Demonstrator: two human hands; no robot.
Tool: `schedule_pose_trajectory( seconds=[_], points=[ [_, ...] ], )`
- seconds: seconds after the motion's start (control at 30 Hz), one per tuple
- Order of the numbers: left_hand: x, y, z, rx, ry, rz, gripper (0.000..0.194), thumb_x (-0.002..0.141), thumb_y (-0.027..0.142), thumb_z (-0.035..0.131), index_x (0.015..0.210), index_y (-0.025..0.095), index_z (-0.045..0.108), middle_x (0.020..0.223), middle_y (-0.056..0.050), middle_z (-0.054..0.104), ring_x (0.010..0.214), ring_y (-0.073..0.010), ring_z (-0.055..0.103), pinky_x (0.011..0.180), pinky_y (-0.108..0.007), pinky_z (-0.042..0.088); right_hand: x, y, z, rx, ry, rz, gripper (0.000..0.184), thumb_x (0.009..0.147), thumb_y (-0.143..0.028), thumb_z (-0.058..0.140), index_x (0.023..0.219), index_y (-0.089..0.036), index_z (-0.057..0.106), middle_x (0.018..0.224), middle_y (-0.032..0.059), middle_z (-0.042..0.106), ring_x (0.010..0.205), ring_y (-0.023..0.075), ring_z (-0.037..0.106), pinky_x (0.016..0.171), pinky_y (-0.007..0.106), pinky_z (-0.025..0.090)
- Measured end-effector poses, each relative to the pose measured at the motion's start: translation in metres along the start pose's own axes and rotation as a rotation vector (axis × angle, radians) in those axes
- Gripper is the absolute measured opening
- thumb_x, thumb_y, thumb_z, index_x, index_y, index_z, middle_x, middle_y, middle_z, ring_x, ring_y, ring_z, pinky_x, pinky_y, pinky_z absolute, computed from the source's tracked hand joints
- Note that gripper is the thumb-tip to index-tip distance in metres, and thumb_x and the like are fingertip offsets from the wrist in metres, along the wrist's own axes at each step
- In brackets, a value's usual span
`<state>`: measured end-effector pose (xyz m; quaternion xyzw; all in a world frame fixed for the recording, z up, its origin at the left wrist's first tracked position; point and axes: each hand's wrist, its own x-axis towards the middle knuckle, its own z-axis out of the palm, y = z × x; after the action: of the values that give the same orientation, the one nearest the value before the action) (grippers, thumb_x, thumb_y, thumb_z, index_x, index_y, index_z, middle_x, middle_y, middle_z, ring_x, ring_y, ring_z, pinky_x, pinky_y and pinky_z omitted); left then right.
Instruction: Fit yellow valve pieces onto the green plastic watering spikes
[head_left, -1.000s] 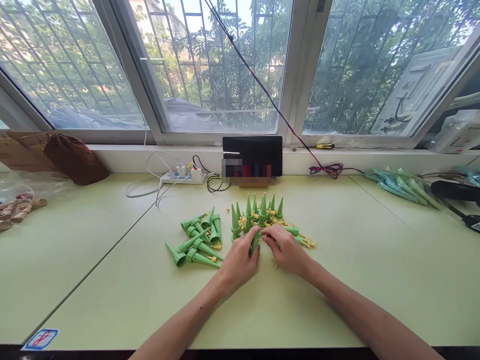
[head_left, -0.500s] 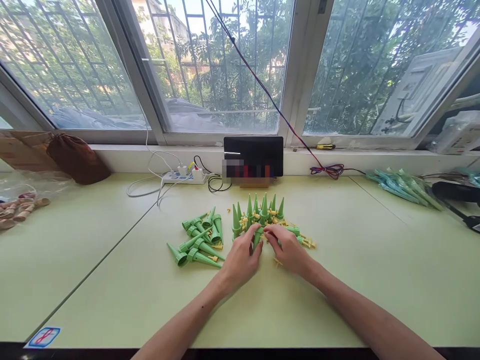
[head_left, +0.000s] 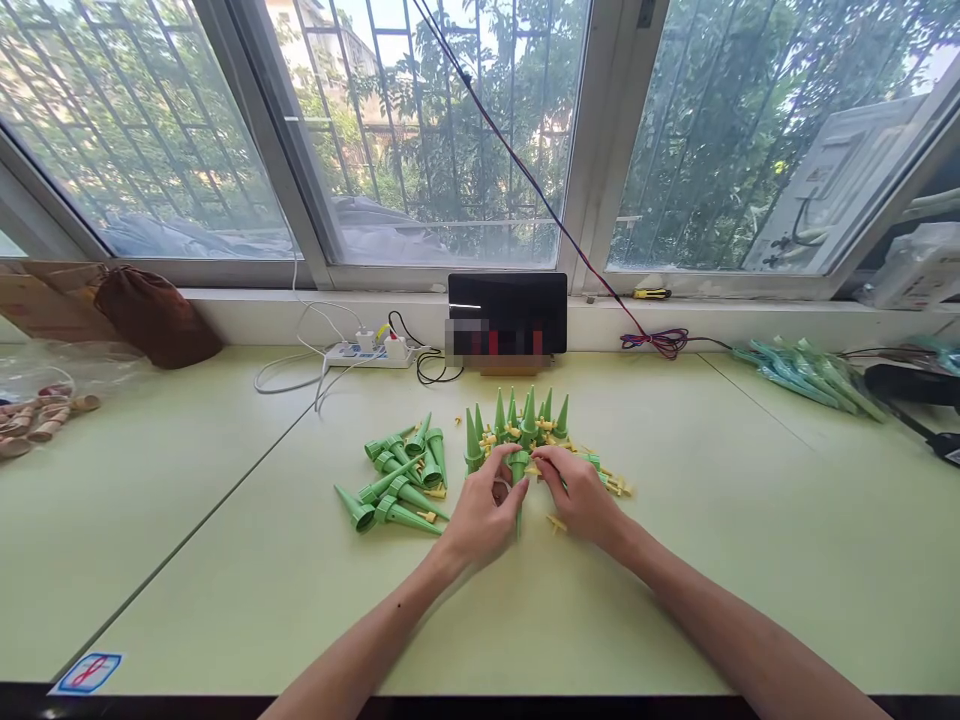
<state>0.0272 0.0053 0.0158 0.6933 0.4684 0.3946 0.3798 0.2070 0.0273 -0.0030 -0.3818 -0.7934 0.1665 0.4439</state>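
My left hand (head_left: pixel 480 512) is closed around a green plastic cone spike (head_left: pixel 518 487), held with its tip pointing down towards me. My right hand (head_left: pixel 577 495) pinches a small yellow part (head_left: pixel 534 469) against the cone's wide top end. Just beyond my hands stands a cluster of upright green cones (head_left: pixel 517 423) mixed with small yellow pieces. A pile of green cones lying on their sides (head_left: pixel 397 478) rests to the left of my left hand. One loose yellow piece (head_left: pixel 556 523) lies on the table beside my right hand.
A dark screen (head_left: pixel 507 312) stands at the back by the window sill, with a power strip (head_left: pixel 366 353) and cables to its left. Teal bagged items (head_left: pixel 806 372) lie at the right. A brown pouch (head_left: pixel 154 315) and wooden pieces (head_left: pixel 37 420) sit at the far left.
The cone in my left hand has turned so its tip points down towards me. My right hand's fingers have shifted to the cone's wide end with the yellow part.
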Motion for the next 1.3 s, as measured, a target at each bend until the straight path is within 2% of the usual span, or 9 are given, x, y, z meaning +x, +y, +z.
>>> schedule_pose_trajectory(
  seconds=[0.2, 0.47, 0.77, 1.03, 1.3],
  points=[
    [0.0023, -0.0021, 0.0003, -0.192, -0.003, -0.074, 0.039, 0.091, 0.037, 0.059, 0.126, 0.022, 0.05, 0.074, 0.007, 0.043, 0.047, -0.0058, 0.043, 0.043, -0.018, 0.036, 0.0007, -0.0021, -0.0011, 0.0, 0.001, -0.006, 0.021, 0.105, -0.025, 0.04, 0.103, -0.02, 0.06, 0.093, 0.0075, 0.069, 0.08, 0.0201, 0.065, 0.073, 0.032, 0.052],
    [0.0035, -0.003, 0.0006, -0.331, 0.011, -0.142, 0.04, 0.089, 0.04, 0.064, 0.122, 0.021, 0.052, 0.066, 0.01, 0.042, 0.038, -0.0056, 0.044, 0.037, -0.018, 0.038, -0.002, -0.0006, -0.0004, -0.026, -0.034, -0.018, 0.019, 0.1, -0.025, 0.054, 0.116, -0.018, 0.059, 0.099, 0.0098, 0.069, 0.08, 0.0216, 0.066, 0.076, 0.036, 0.055],
    [0.0037, -0.0003, 0.0, -0.294, 0.031, -0.126, 0.042, 0.087, 0.04, 0.065, 0.122, 0.019, 0.054, 0.067, 0.009, 0.041, 0.041, -0.0062, 0.044, 0.039, -0.019, 0.037, -0.0022, 0.0038, 0.0011, -0.033, -0.034, -0.053, 0.015, 0.101, -0.024, 0.051, 0.112, -0.018, 0.06, 0.098, 0.011, 0.07, 0.084, 0.0237, 0.068, 0.076, 0.037, 0.055],
    [-0.0009, -0.0005, 0.0007, -0.06, 0.053, 0.055, 0.037, 0.09, 0.029, 0.06, 0.125, 0.018, 0.054, 0.069, 0.007, 0.041, 0.053, -0.0075, 0.042, 0.05, -0.019, 0.033, -0.0027, 0.0049, 0.0022, -0.024, -0.068, -0.046, 0.012, 0.1, -0.019, 0.048, 0.106, -0.018, 0.059, 0.091, 0.0102, 0.069, 0.083, 0.0239, 0.067, 0.073, 0.035, 0.054],
    [-0.0012, 0.0021, 0.0, -0.026, 0.034, 0.083, 0.037, 0.09, 0.028, 0.057, 0.126, 0.019, 0.053, 0.074, 0.007, 0.04, 0.053, -0.0071, 0.039, 0.05, -0.02, 0.032, -0.0018, 0.002, 0.0011, -0.063, -0.144, -0.01, 0.021, 0.104, -0.024, 0.04, 0.092, -0.02, 0.056, 0.084, 0.0086, 0.067, 0.076, 0.0231, 0.064, 0.069, 0.033, 0.049]
  ],
)
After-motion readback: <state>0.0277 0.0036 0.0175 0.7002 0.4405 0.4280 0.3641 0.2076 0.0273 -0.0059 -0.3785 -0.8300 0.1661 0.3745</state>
